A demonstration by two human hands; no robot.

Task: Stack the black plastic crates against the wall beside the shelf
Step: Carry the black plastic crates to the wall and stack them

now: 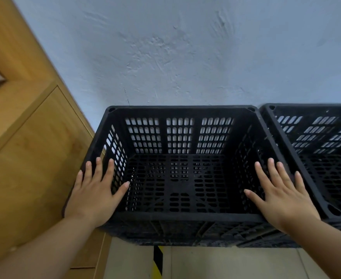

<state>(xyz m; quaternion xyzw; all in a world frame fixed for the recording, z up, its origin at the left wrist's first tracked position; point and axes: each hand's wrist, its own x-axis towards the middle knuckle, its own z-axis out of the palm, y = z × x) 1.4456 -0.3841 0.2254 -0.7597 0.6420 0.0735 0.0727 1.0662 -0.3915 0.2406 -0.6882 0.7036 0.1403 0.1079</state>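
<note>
Black perforated plastic under straight, spread fingers (110, 170): nothing grasped, both hands lying flat and released.

- Left hand (94, 195): palm over the near left corner of the centre crate (179, 215), fingertips along its left rim, thumb angled inward over the opening.
- Right hand (282, 198): palm over the near right corner of the same crate, fingers along its right rim, thumb pointing inward.
- Centre crate: open top upward, slotted walls and floor, nothing inside; its far rim sits against the wall (185, 47).
- Second crate (310, 107): same type, directly right of the centre crate, rims touching or nearly so, also back against the wall.
- Wooden shelf (24, 148): just left of the centre crate.
- Pale floor (236, 262): below the centre crate's near side, with yellow-and-black tape (158, 260).
</note>
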